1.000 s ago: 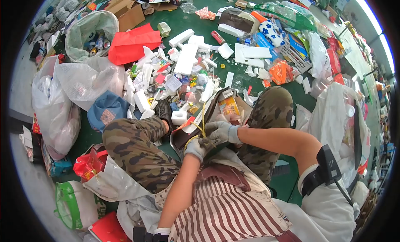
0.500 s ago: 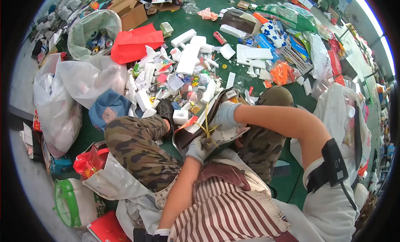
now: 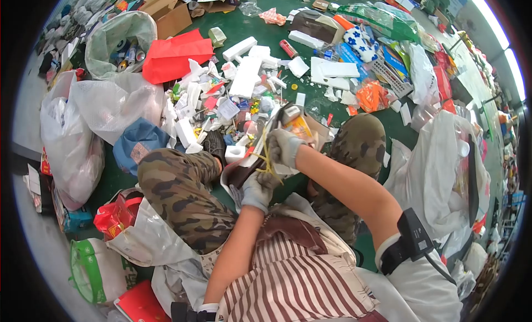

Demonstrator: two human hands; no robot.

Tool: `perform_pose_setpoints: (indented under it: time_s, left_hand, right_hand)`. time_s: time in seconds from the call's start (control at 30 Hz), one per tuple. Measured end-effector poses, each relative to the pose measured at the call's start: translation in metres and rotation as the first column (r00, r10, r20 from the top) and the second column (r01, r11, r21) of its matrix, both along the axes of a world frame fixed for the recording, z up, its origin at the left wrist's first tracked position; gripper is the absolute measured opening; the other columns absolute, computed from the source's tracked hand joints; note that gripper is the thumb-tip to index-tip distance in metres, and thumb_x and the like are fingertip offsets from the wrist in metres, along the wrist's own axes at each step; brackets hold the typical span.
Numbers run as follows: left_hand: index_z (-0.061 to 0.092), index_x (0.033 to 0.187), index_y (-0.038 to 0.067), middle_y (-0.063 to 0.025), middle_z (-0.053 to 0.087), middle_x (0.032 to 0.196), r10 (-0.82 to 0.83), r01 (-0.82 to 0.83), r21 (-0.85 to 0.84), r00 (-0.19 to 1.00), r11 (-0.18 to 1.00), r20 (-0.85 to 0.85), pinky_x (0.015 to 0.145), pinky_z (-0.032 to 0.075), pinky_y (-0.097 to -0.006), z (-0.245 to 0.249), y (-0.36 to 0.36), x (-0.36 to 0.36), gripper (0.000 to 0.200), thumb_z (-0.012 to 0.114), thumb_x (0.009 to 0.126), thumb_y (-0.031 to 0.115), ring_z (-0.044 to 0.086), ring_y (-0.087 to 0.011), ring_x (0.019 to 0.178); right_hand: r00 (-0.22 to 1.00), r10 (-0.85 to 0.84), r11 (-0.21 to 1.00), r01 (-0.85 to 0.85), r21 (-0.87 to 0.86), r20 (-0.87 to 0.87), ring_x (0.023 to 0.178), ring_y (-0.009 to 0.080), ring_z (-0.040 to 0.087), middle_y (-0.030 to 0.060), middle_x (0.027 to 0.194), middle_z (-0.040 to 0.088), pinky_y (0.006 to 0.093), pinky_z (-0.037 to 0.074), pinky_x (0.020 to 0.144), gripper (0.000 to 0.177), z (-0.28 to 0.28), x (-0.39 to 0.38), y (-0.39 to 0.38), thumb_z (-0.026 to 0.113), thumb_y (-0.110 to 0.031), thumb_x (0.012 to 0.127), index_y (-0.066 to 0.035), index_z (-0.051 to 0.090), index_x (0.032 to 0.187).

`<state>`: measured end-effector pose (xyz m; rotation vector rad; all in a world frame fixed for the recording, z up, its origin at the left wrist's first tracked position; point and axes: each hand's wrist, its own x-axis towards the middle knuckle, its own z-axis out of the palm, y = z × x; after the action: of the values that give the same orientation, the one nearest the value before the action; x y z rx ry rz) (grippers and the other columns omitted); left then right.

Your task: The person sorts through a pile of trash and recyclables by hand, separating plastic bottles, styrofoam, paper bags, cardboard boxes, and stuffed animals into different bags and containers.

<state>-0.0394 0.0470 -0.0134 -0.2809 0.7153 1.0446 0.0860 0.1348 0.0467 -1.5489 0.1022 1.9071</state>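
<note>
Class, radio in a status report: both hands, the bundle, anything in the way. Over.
Left hand shut on yellow string. Right hand clamped on flat bundle over lap. Foam scraps on floor ahead, apart from both hands.

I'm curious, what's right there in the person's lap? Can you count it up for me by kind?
hands in grey gloves: 2, the left hand and the right hand
yellow string, wound around the bundle: 1
flat bundle of cardboard and packaging: 1
total: 4
</note>
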Motion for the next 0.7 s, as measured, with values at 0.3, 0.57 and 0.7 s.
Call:
perform_pose_setpoints:
  time_s: [0.3, 0.57, 0.7]
  left_hand:
    - [0.053, 0.089, 0.001, -0.0129, 0.059, 0.085, 0.101, -0.057, -0.36, 0.99, 0.931, 0.102, 0.086, 0.047, -0.0519, 0.036, -0.03, -0.014, 0.014, 0.04, 0.085, 0.0, 0.058, -0.0295, 0.087]
    - [0.052, 0.103, 0.0, -0.015, 0.056, 0.106, -0.121, 0.107, -0.236, 0.992, 0.966, -0.044, 0.086, 0.049, -0.0488, 0.074, -0.016, -0.008, 0.023, 0.037, 0.089, 0.01, 0.058, -0.0297, 0.095]
    - [0.055, 0.102, 0.0, -0.0144, 0.059, 0.106, -0.212, 0.209, 0.081, 0.977, 0.975, 0.036, 0.086, 0.051, -0.0403, 0.045, -0.021, -0.027, 0.023, 0.041, 0.088, 0.01, 0.06, -0.0262, 0.093]
  right_hand:
    - [-0.232, 0.486, -0.073, -0.972, -0.225, 0.843, 0.092, 0.0188, 0.059, 0.0121, 0.1, 0.06, 0.03, 0.046, 0.083, 0.024, 0.083, 0.039, -0.043, 0.059, -0.025, 0.086, -0.005, 0.066, 0.096]
    - [0.803, 0.396, 0.506, -0.596, 0.624, 0.446, 0.083, 0.0108, 0.058, 0.0042, 0.092, 0.064, 0.0254, 0.047, 0.076, 0.018, 0.063, 0.018, -0.104, 0.057, -0.018, 0.09, -0.002, 0.064, 0.094]
    - [0.591, 0.237, 0.078, -0.803, 0.591, 0.771, 0.081, 0.016, 0.059, 0.008, 0.088, 0.063, 0.0287, 0.048, 0.074, 0.016, 0.059, -0.012, -0.115, 0.057, -0.014, 0.088, 0.0, 0.062, 0.093]
